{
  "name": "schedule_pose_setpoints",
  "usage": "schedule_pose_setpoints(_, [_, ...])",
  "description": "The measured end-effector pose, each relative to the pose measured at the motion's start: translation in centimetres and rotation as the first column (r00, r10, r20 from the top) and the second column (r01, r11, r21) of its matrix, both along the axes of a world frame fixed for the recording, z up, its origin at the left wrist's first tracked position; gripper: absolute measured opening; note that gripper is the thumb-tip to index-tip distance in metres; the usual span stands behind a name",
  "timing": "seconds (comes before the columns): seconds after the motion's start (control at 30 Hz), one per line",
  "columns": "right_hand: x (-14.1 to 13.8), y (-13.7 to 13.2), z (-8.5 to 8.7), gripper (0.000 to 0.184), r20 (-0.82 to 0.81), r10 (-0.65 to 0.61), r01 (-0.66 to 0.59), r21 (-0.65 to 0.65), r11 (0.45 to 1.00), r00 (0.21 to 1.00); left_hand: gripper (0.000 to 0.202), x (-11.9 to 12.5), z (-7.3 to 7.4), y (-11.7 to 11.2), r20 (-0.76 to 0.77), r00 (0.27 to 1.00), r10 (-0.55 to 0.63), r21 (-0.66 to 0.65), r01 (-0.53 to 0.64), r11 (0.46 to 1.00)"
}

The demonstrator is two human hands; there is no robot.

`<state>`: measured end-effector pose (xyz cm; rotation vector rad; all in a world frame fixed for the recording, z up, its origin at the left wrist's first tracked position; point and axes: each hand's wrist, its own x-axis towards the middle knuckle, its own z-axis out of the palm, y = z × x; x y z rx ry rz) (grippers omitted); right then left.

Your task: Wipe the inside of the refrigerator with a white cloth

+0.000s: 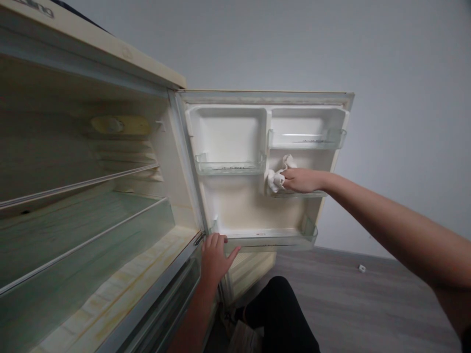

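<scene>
The right hand point(303, 180), right of centre in the frame, is closed around a crumpled white cloth point(275, 181), its fingers bunched into the fabric; the fingertips are buried there, so their exact grip cannot be told. Its forearm slants down from the wrist to the lower right edge, with the back of the hand largely toward the camera. The left hand point(215, 252), just below the middle of the frame, has its fingers together, pointing up, and its thumb spread out to the right. It is at the lower left corner of the refrigerator door point(253, 208); whether it presses there or only rests cannot be told. Its forearm rises from the bottom edge.

The cloth is at the middle right-hand door bin point(312, 194), below the upper right bin point(307, 141). The left bin point(230, 169) and the wide bottom bin point(272, 243) are clear plastic too. The refrigerator point(147, 68), yellowed in places, fills the left side. A plain pale wall point(405, 73) rises behind; a grey floor point(331, 294) with a small white object point(362, 268) lies at lower right.

The door's inner face is toward the camera, its top edge running nearly level. The cloth's loose end sticks upward above the fingers; bunched up, it shows no clear long axis.
</scene>
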<state>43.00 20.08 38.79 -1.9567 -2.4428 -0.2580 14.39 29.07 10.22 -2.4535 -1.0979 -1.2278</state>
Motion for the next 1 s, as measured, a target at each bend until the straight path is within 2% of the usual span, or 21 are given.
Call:
schedule_pose_setpoints(0.13, [1.5,-2.1,-0.2,0.025,0.014,0.014,-0.013,-0.054,0.998,1.0,0.035,-0.3,0.2,0.2,-0.013,1.0,0.004,0.001,-0.004,1.0])
schedule_pose_setpoints(0.2, [2.3,-3.8,-0.1,0.027,0.076,-0.079,0.083,-0.044,0.996,0.994,0.036,-0.3,0.2,0.3,-0.017,1.0,-0.003,0.002,0.003,1.0])
schedule_pose_setpoints(0.27, [2.2,-5.4,-0.2,0.03,0.127,-0.186,0.179,0.063,0.982,0.974,0.036,-0.3,0.3,0.4,-0.015,1.0,-0.007,0.001,0.007,1.0])
schedule_pose_setpoints(0.3, [1.8,-6.0,-0.4,0.033,0.138,-0.197,0.177,0.146,0.973,0.97,0.036,-0.3,0.2,0.3,-0.015,1.0,-0.006,0.001,0.006,1.0])
schedule_pose_setpoints(0.37, [0.3,-6.7,-1.4,0.038,0.167,-0.107,0.055,0.289,0.956,0.98,0.036,-0.2,0.2,0.2,-0.016,1.0,-0.002,-0.001,0.002,1.0])
schedule_pose_setpoints(0.4, [-0.7,-6.7,-2.1,0.04,0.198,-0.038,-0.028,0.319,0.947,0.979,0.036,-0.2,0.2,0.2,-0.015,1.0,0.001,0.0,-0.001,1.0])
schedule_pose_setpoints(0.47, [-2.7,-6.1,-3.9,0.045,0.275,0.063,-0.145,0.289,0.946,0.959,0.036,-0.1,0.2,0.1,-0.016,1.0,0.006,0.007,-0.006,1.0])
schedule_pose_setpoints(0.57, [-4.7,-4.0,-6.3,0.066,0.333,0.079,-0.183,0.294,0.938,0.94,0.037,-0.1,0.1,0.2,-0.016,1.0,0.013,0.01,-0.013,1.0])
schedule_pose_setpoints(0.6, [-5.0,-3.1,-6.8,0.066,0.341,0.071,-0.194,0.341,0.92,0.937,0.038,-0.2,0.1,0.3,-0.018,1.0,0.012,0.01,-0.012,1.0])
schedule_pose_setpoints(0.67, [-5.0,-1.6,-7.3,0.052,0.365,0.041,-0.218,0.459,0.861,0.93,0.037,-0.3,0.1,0.4,-0.023,1.0,0.006,0.013,-0.005,1.0])
schedule_pose_setpoints(0.73, [-4.6,-0.7,-7.7,0.045,0.396,-0.016,-0.217,0.537,0.816,0.918,0.038,-0.5,0.1,0.6,-0.033,0.999,-0.003,0.022,0.003,1.0])
schedule_pose_setpoints(0.83, [-3.0,-0.8,-8.1,0.049,0.439,-0.064,-0.217,0.56,0.799,0.896,0.039,-0.7,0.0,0.7,-0.048,0.999,-0.002,0.036,0.004,0.999])
schedule_pose_setpoints(1.0, [3.0,-3.3,-8.8,0.032,0.504,-0.073,-0.278,0.585,0.762,0.861,0.04,-0.4,-0.2,1.0,-0.053,0.999,0.009,0.067,-0.006,0.998])
